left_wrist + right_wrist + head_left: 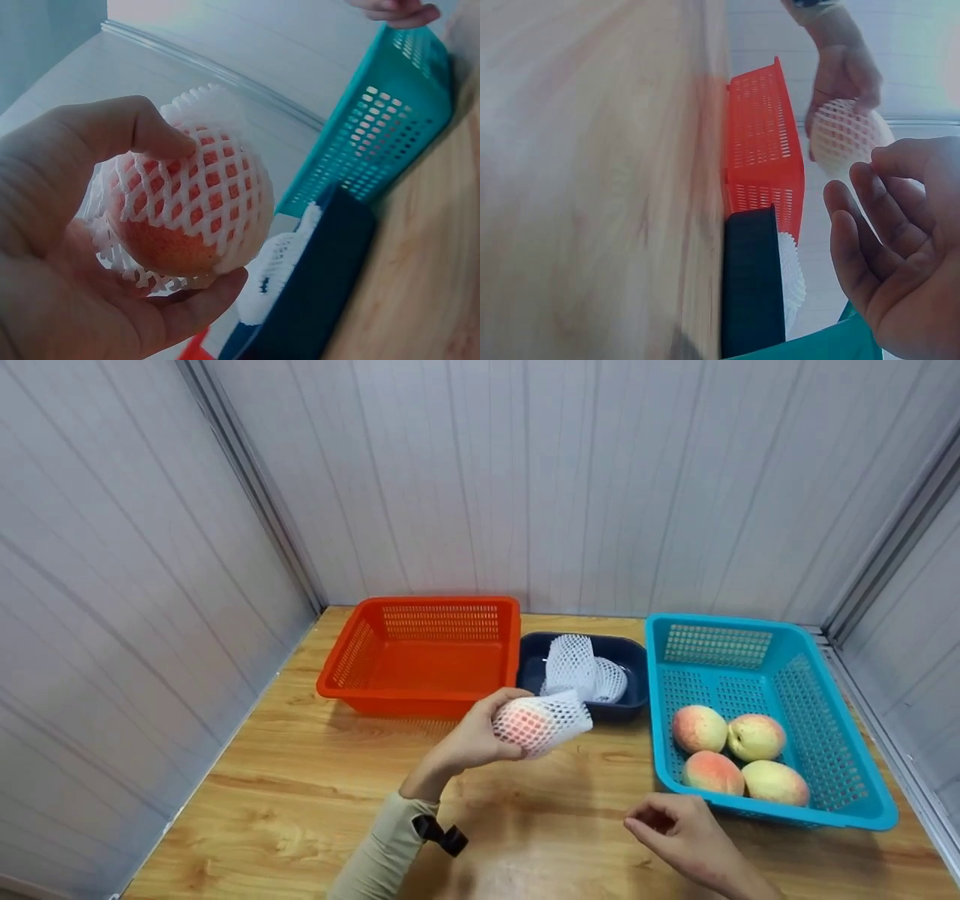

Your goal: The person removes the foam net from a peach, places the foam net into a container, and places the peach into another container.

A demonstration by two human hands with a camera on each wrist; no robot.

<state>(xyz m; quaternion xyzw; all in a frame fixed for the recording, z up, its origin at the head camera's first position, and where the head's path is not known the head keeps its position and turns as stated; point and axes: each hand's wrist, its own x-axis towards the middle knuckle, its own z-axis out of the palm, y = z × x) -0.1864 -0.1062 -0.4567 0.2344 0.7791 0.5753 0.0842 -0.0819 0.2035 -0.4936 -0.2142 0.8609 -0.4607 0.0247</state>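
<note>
My left hand (480, 739) grips a peach (169, 244) inside a white foam net (559, 724), above the table in front of the dark blue tray. In the left wrist view the thumb lies on the net, and part of the peach's skin shows bare below its edge. The net's loose end points right in the head view. Holding nothing, my right hand (694, 836) hovers by the near left corner of the blue basket (832, 735), its fingers loosely bent. Several bare peaches (712, 772) lie in that basket.
An orange basket (420, 701) stands at the back left with nothing seen inside. Between the baskets sits the dark blue tray (636, 679), holding white foam nets (571, 664). The wooden table (285, 795) meets pale walls (480, 487) behind and at both sides.
</note>
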